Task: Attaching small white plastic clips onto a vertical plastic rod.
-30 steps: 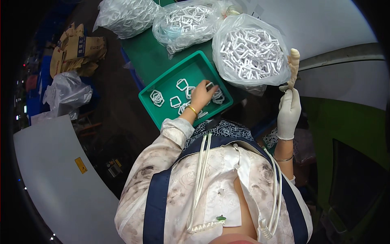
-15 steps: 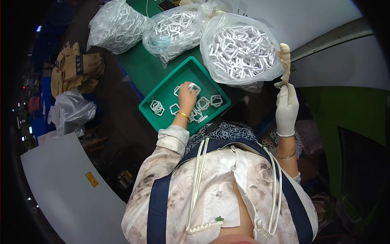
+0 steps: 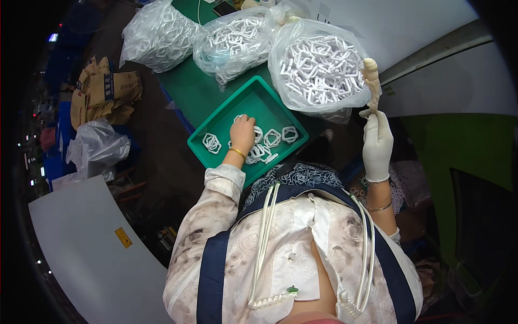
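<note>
My left hand [image 3: 242, 134] is bare and rests inside a green tray [image 3: 215, 127], its fingers curled down over the white hexagonal plastic rings [image 3: 272, 138] that lie loose there; a grip cannot be made out. A single ring [image 3: 211, 143] lies apart at the tray's left. My right hand [image 3: 377, 143] wears a white glove and is raised beside the tray, shut on the lower end of a cream twisted stick [image 3: 372, 81] that points upward.
Three clear bags of white rings stand behind the tray: one large [image 3: 319, 67], one middle [image 3: 236, 40], one far left [image 3: 157, 34]. The green table [image 3: 190, 86] carries them. Brown paper sacks [image 3: 101, 93] and a crumpled plastic bag [image 3: 96, 147] lie at left, a white panel [image 3: 86, 243] below.
My left hand has moved leftward across the tray, from its right side to its middle. The right hand keeps the stick upright with little shift.
</note>
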The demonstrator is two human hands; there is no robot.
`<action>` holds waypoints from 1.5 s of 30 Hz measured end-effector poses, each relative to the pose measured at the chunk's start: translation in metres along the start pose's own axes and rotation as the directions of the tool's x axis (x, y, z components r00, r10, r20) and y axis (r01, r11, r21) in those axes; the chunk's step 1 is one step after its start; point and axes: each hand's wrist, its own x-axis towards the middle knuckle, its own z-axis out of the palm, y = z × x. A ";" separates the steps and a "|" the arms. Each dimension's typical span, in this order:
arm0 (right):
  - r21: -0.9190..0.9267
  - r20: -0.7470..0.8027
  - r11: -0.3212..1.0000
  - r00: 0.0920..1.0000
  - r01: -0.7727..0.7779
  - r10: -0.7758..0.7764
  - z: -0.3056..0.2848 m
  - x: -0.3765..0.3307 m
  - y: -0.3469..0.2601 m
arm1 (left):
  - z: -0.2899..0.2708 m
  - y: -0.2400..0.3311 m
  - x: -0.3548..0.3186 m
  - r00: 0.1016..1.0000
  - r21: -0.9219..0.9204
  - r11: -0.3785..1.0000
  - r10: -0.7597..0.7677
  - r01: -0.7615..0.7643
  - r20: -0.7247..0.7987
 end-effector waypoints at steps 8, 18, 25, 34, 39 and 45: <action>0.034 0.160 0.999 0.987 0.026 -0.032 0.017 -0.008 -0.014 | -0.058 0.008 0.007 0.976 -0.710 0.696 -0.210 0.105 -0.061; 0.049 0.412 0.997 0.908 0.067 -0.081 0.070 -0.023 -0.026 | -0.149 0.129 0.020 0.961 -0.930 0.324 -0.148 -0.175 -0.233; 0.377 0.466 0.886 0.882 -0.270 0.070 0.060 -0.015 -0.048 | -0.152 0.161 0.020 0.992 -0.685 -0.718 0.103 0.125 0.074; 0.189 0.413 0.979 0.911 -0.078 -0.007 0.059 -0.005 -0.057 | -0.168 0.167 0.018 0.994 -0.998 -0.042 -0.094 0.052 0.056; 0.206 0.451 0.970 0.892 -0.129 0.023 0.058 -0.006 -0.059 | -0.189 0.153 0.031 0.890 -0.504 0.755 0.234 -0.419 -0.390; -0.020 0.522 0.996 0.850 0.086 -0.063 0.053 -0.018 -0.044 | -0.162 0.140 0.038 0.973 -0.919 -0.320 0.055 0.229 0.223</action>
